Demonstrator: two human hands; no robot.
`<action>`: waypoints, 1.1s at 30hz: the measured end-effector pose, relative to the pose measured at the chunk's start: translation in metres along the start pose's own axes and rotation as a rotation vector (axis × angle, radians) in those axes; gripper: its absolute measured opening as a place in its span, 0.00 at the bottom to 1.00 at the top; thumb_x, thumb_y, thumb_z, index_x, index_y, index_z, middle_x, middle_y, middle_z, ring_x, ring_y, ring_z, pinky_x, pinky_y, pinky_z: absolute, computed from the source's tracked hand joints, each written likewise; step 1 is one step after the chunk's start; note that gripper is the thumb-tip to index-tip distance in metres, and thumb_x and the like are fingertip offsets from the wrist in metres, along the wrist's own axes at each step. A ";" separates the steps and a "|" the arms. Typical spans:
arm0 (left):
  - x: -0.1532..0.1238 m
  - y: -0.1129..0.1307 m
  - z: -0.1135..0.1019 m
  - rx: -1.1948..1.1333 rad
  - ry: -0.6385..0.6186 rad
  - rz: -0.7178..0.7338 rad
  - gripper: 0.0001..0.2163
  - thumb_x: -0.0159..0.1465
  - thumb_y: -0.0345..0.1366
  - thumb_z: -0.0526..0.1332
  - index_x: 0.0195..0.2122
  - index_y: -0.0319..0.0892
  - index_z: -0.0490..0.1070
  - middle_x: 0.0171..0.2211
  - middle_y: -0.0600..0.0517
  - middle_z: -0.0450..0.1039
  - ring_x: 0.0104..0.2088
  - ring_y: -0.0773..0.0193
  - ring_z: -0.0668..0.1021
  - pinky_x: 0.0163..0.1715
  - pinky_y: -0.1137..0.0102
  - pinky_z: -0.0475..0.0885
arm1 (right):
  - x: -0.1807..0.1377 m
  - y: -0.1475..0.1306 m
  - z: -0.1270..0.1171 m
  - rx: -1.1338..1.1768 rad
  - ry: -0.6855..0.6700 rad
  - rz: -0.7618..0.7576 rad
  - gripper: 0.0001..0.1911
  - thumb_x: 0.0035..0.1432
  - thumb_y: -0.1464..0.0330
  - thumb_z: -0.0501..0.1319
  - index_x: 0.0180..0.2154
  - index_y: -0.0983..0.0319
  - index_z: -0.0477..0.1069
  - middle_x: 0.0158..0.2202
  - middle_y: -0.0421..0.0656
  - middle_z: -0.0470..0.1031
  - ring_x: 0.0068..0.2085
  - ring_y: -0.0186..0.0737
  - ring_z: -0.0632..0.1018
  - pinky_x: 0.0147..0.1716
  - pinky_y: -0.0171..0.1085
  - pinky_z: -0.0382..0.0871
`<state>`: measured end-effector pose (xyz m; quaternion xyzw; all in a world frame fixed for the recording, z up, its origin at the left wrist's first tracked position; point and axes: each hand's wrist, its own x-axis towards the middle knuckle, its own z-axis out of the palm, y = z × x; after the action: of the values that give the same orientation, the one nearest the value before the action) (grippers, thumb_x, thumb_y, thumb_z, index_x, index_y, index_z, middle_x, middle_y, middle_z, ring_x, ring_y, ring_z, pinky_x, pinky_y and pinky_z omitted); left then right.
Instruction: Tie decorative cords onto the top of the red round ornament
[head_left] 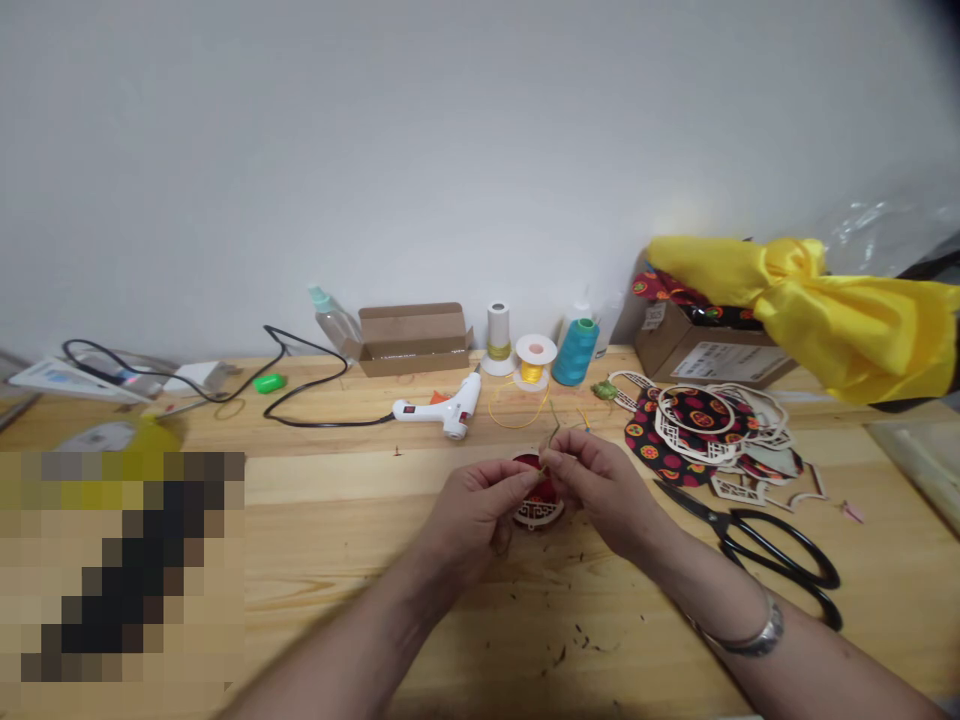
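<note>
My left hand (476, 505) and my right hand (600, 488) meet over the table, thumbs and forefingers pinched close together. Between the fingertips runs a thin olive-green cord (553, 428), its loose end standing up above my right fingers. Just below them lies a small round red ornament (538, 512) with a pale fretwork piece across its lower part. My fingers hide its upper part, and I cannot tell whether the cord is attached to it. To the right of my right hand, black-handled scissors (724, 522) lie partly spread, close to my forearm.
A white glue gun (439, 412) with black cable lies ahead. Behind stand a cardboard box (412, 340), a yellow thread spool (534, 365) and a teal thread cone (576, 352). Patterned fabric pieces (660, 445) and pale cut-out frames lie right, below yellow satin (840, 300). Dark scraps dot the front.
</note>
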<state>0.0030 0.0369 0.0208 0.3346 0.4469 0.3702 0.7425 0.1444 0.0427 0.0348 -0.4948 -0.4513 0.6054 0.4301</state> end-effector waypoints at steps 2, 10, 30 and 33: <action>0.000 0.001 0.000 0.014 0.001 0.005 0.11 0.50 0.42 0.64 0.28 0.37 0.75 0.19 0.54 0.71 0.11 0.79 0.57 0.11 0.77 0.44 | -0.001 -0.001 0.000 -0.009 0.004 0.000 0.11 0.48 0.64 0.59 0.23 0.62 0.59 0.15 0.32 0.57 0.18 0.27 0.58 0.17 0.29 0.49; -0.002 0.002 0.002 0.034 0.007 0.020 0.10 0.51 0.40 0.64 0.28 0.37 0.75 0.19 0.54 0.71 0.11 0.80 0.57 0.12 0.77 0.47 | -0.001 -0.002 0.000 -0.029 0.022 -0.004 0.11 0.47 0.63 0.60 0.23 0.62 0.60 0.14 0.32 0.57 0.17 0.26 0.57 0.16 0.29 0.48; -0.002 0.003 0.004 -0.006 0.069 -0.005 0.11 0.50 0.41 0.65 0.24 0.36 0.72 0.16 0.55 0.69 0.11 0.78 0.58 0.10 0.78 0.45 | 0.003 0.006 -0.002 -0.254 0.065 -0.144 0.07 0.45 0.68 0.62 0.20 0.63 0.67 0.19 0.37 0.68 0.24 0.33 0.67 0.25 0.33 0.61; -0.003 0.007 0.005 0.041 0.070 0.006 0.10 0.49 0.40 0.65 0.24 0.36 0.72 0.16 0.55 0.70 0.12 0.76 0.62 0.12 0.79 0.52 | 0.003 0.006 -0.004 -0.422 0.089 -0.227 0.06 0.48 0.69 0.59 0.21 0.62 0.66 0.20 0.38 0.68 0.25 0.34 0.68 0.25 0.33 0.61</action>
<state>0.0046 0.0373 0.0299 0.3382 0.4792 0.3748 0.7180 0.1479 0.0449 0.0277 -0.5461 -0.6010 0.4230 0.4021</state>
